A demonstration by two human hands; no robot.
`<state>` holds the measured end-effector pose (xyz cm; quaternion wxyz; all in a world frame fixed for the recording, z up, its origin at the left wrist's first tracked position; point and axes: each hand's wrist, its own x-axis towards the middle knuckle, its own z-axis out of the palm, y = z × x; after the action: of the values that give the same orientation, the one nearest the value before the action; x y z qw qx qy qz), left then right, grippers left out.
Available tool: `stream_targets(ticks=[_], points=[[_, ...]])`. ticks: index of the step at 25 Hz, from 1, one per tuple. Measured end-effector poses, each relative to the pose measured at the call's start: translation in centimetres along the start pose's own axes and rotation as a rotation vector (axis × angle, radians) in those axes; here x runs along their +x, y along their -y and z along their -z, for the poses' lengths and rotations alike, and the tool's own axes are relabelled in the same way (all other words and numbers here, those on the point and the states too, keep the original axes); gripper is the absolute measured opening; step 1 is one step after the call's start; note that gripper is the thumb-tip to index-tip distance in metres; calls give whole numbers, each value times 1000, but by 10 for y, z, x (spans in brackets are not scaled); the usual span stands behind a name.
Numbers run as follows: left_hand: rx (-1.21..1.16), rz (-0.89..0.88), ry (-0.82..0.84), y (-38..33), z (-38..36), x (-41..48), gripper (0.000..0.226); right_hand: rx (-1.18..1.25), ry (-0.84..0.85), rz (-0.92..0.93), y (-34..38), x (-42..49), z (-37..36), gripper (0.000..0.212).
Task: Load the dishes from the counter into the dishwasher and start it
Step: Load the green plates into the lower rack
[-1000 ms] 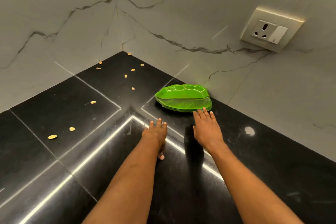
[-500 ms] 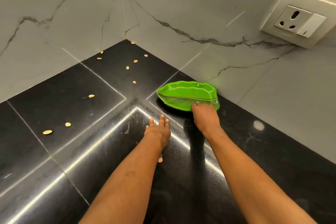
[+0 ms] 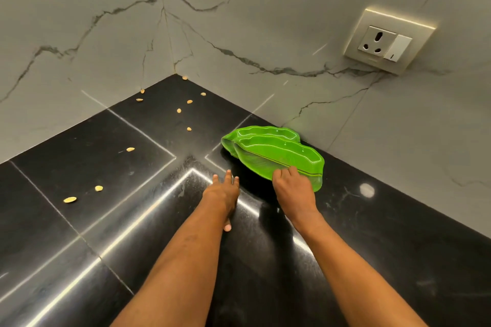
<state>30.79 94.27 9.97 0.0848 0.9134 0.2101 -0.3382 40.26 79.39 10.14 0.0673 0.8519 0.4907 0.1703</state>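
While gripping with the right hand (image 3: pixel 292 190), fingers curled over the near rim, holds the upper green leaf plate (image 3: pixel 281 159) offset toward the front over the lower green leaf plate (image 3: pixel 255 131). Counted: two plates, both by the right back edge of the counter (image 3: pixel 372 220), against the wall (image 3: pixel 292 21). Rests the left hand (image 3: pixel 221 190) flat on the counter just left of the plates, fingers straight and slightly apart, touching neither plate. Counted also: ten pale seeds (image 3: pixel 130 149), scattered from the back corner along the left back edge and out across the counter. One wall socket (image 3: pixel 382 41) above the right edge.
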Motion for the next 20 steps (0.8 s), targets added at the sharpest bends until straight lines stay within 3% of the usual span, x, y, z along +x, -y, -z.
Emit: stream_targets(ticks=[5,8,20], points=[[121,-32,-337,-8,-26,-28,112,-47,-118,-46,2,-38,10,13],[5,-34,-495,-10,-54,-51,92,-43,-171,-83,11,-61,22,20],[-29,-161,-513,9,-152,-181,101,-41,-269,-257,96,-207,96,15]])
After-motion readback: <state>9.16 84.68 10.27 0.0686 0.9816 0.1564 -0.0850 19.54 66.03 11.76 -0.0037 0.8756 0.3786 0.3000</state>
